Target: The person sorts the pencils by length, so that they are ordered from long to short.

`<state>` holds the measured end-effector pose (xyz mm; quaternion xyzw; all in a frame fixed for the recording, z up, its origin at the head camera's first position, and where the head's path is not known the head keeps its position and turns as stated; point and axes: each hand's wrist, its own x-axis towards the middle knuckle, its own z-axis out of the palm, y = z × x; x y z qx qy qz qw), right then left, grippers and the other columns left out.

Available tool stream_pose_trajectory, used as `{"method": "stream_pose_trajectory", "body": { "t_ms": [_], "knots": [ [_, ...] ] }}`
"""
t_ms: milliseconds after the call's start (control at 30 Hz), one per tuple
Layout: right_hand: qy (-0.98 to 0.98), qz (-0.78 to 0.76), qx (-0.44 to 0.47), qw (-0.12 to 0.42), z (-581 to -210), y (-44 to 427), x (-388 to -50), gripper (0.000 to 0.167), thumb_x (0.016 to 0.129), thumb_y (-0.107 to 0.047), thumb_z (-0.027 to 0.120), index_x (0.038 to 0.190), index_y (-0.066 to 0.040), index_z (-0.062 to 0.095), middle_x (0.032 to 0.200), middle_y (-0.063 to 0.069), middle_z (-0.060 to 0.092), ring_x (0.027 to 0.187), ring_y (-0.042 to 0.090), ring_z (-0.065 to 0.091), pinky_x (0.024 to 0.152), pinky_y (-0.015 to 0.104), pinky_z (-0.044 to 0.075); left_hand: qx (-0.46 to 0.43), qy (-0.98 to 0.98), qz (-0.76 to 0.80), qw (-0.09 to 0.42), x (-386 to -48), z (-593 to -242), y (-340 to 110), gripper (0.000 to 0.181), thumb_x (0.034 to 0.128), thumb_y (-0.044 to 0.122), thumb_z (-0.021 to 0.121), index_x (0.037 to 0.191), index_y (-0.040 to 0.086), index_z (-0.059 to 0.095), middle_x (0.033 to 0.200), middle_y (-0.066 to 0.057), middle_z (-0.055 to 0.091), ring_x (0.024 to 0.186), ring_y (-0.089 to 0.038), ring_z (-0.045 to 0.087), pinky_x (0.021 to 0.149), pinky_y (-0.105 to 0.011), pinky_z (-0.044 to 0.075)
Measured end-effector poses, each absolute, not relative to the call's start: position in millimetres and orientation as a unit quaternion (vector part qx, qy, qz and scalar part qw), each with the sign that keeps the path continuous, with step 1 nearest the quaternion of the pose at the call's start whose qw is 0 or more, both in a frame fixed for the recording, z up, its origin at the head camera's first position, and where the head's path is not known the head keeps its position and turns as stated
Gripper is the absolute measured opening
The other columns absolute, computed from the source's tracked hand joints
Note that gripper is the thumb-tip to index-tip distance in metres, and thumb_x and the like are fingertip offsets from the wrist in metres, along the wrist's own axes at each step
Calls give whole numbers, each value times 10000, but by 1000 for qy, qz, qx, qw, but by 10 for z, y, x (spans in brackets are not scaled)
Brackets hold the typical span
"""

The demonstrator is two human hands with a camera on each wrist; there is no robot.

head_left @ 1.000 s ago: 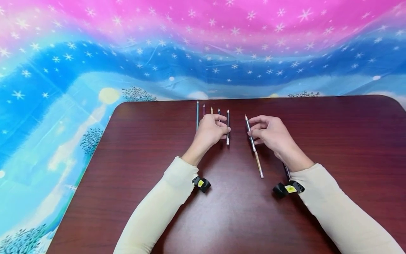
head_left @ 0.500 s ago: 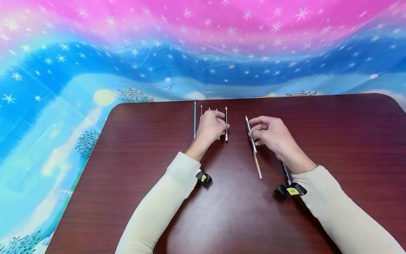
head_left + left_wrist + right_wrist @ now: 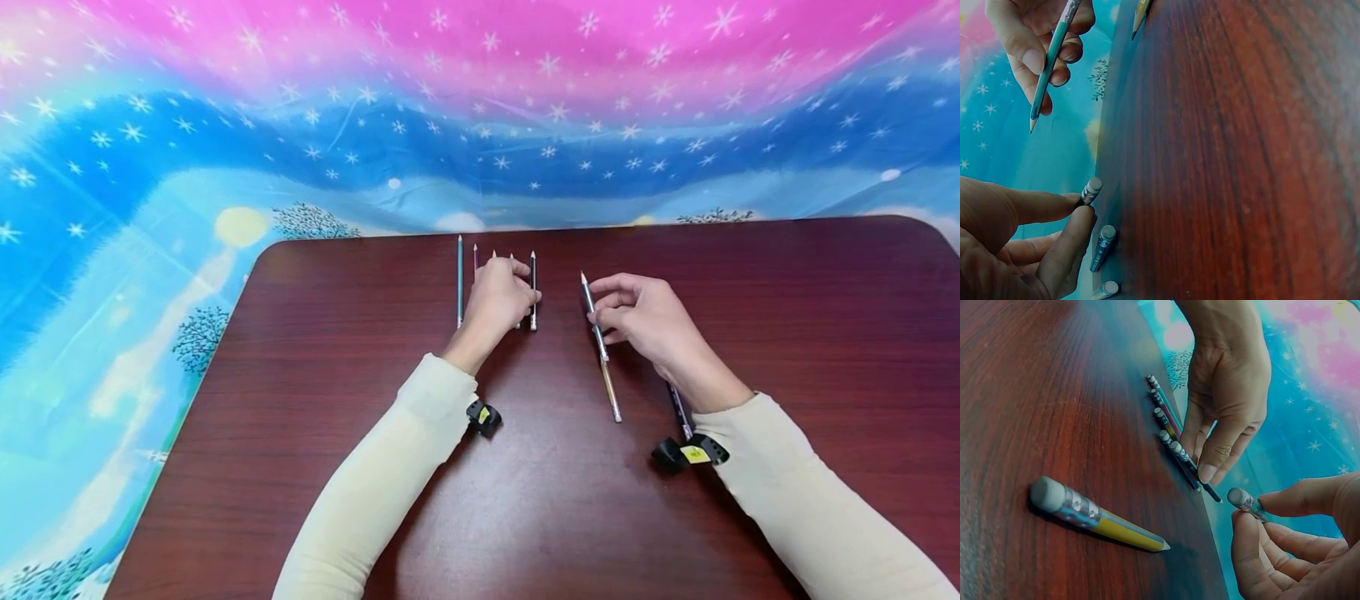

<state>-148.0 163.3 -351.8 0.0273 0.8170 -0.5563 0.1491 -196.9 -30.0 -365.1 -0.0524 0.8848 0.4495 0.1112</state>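
Note:
My left hand (image 3: 497, 293) pinches a dark pencil (image 3: 533, 275) between thumb and fingers, at the right end of a row on the table. Partly hidden behind that hand lie several others: a teal pencil (image 3: 460, 279) at the far left, a magenta pencil (image 3: 1163, 406), a yellow pencil (image 3: 1164, 420) and a dark blue pencil (image 3: 1177, 461). All point toward the far edge. To the right, my right hand (image 3: 637, 315) pinches a blue-green pencil (image 3: 1054, 53), tip pointing away. Its eraser end appears just beyond the tip of a loose yellow pencil (image 3: 1125, 530) on the table.
Another dark pencil (image 3: 679, 408) lies partly under my right wrist. Both wrists wear black cameras (image 3: 483, 417). The dark red wooden table (image 3: 360, 350) ends at a patterned pink and blue cloth (image 3: 375, 150) behind.
My left hand has moved slightly away from me with the dark pencil, which now lines up closer with the row. The right hand keeps its pencil in almost the same place.

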Motion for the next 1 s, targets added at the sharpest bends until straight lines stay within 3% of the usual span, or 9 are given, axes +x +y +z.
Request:
{"method": "stream_pose_trajectory", "body": {
  "t_ms": [300, 533, 667, 833, 1000],
  "knots": [
    [813, -563, 26, 150, -3539, 1644, -1477, 436, 989, 8, 630, 1419, 32, 561, 879, -18, 698, 808, 68, 712, 705, 253, 616, -50, 898, 423, 110, -1994, -3665, -271, 346, 954, 98, 773, 1292, 54, 711, 899, -38, 784, 547, -122, 623, 523, -235, 515],
    [809, -568, 27, 151, -3558, 1644, -1486, 448, 980, 18, 633, 1421, 35, 560, 874, -29, 701, 805, 63, 709, 700, 250, 615, -47, 910, 400, 103, -2008, -3680, -242, 344, 953, 110, 778, 1289, 63, 721, 945, -30, 790, 834, -100, 705, 657, -242, 552],
    [809, -567, 26, 150, -3561, 1647, -1489, 453, 979, 18, 634, 1426, 30, 561, 872, -34, 698, 801, 61, 703, 695, 246, 612, -40, 918, 383, 97, -2014, -3678, -238, 343, 960, 112, 767, 1296, 65, 718, 987, -45, 789, 848, -139, 719, 695, -269, 575],
    [806, -571, 25, 151, -3567, 1647, -1494, 461, 977, 23, 633, 1432, 33, 557, 863, -49, 692, 793, 47, 698, 694, 243, 612, -26, 929, 358, 88, -2023, -3674, -233, 366, 970, 107, 744, 1331, 60, 706, 1128, -82, 783, 792, -188, 738, 755, -303, 604],
    [804, -574, 28, 151, -3569, 1644, -1492, 462, 975, 32, 636, 1430, 35, 557, 849, -53, 689, 781, 45, 697, 689, 240, 611, -18, 936, 339, 94, -2039, -3682, -215, 384, 982, 115, 733, 1359, 58, 691, 1287, -92, 728, 882, -177, 708, 825, -315, 588]
  ]
}}
